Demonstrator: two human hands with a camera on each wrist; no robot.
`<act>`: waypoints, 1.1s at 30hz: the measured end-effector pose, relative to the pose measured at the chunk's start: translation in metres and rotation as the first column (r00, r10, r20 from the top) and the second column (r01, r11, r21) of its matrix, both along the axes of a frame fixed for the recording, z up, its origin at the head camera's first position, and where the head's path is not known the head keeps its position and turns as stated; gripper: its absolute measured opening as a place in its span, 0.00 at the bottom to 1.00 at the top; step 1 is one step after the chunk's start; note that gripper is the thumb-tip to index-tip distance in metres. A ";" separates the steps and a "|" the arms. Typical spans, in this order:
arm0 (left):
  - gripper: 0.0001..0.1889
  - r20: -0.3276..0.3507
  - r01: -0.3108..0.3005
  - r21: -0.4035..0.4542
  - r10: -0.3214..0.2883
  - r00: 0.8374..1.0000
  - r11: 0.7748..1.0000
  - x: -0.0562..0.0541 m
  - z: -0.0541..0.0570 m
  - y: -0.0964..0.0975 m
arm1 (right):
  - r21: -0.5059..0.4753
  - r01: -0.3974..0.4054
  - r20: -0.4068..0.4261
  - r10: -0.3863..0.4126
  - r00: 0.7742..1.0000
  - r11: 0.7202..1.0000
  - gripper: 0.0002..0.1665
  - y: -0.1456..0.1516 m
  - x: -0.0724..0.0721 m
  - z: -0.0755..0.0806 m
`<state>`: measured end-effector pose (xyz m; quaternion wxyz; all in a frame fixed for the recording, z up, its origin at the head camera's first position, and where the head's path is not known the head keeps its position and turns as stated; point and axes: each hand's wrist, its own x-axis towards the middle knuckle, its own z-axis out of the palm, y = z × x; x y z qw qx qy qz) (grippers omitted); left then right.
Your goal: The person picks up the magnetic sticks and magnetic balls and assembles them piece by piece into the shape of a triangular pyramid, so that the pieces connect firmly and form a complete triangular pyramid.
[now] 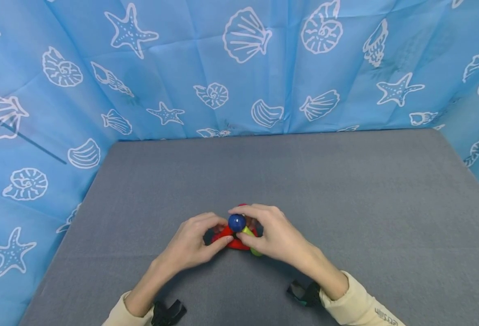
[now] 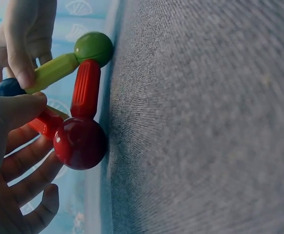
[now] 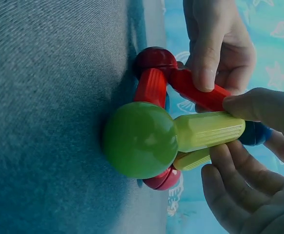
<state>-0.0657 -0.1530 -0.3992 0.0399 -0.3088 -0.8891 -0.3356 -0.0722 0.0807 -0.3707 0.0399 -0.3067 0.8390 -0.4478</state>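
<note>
Low over the grey table, both hands are around a pyramid-like frame of smooth balls and ridged rods. A blue ball (image 1: pixel 237 222) sits at its top. My right hand (image 1: pixel 278 233) pinches a yellow-green rod (image 3: pixel 205 130) that slopes from the blue ball down to a green ball (image 3: pixel 141 140). With thumb and fingers, my left hand (image 1: pixel 190 237) grips a sloping red rod (image 3: pixel 200 90) ending at a dark red ball (image 2: pixel 81 144). Another red rod (image 2: pixel 85 90) joins the green and dark red balls along the base. Behind, a red ball (image 3: pixel 162 179) and second yellow-green rod (image 3: pixel 193 158) show partly.
The grey cloth-covered table (image 1: pixel 345 194) stretches out around the hands. A blue curtain (image 1: pixel 239 68) with white shell and starfish prints hangs along its back and sides. Black straps (image 1: pixel 302 292) are at both wrists, beside cream sleeves (image 1: pixel 357 301).
</note>
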 end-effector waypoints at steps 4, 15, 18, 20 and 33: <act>0.10 0.013 -0.008 -0.003 0.008 1.000 1.000 0.001 0.002 0.001 | -0.011 -0.004 0.004 0.004 1.000 1.000 0.27 0.000 0.001 -0.001; 0.11 0.020 -0.019 -0.005 0.019 1.000 1.000 -0.007 0.001 0.007 | -0.020 0.044 -0.075 -0.046 0.996 0.999 0.28 0.004 -0.004 -0.007; 0.12 0.018 -0.036 -0.006 0.036 0.999 0.999 -0.013 -0.002 0.010 | -0.008 0.071 -0.086 -0.072 0.994 0.997 0.29 0.005 -0.007 -0.009; 0.12 0.011 -0.047 -0.015 0.048 0.999 0.999 -0.016 -0.003 0.012 | -0.001 0.087 -0.093 -0.087 0.992 0.996 0.30 0.006 -0.009 -0.011; 0.18 0.028 -0.064 -0.080 0.066 0.997 0.995 -0.028 -0.001 0.017 | 0.068 0.178 -0.123 -0.169 0.978 0.982 0.34 0.024 -0.012 -0.007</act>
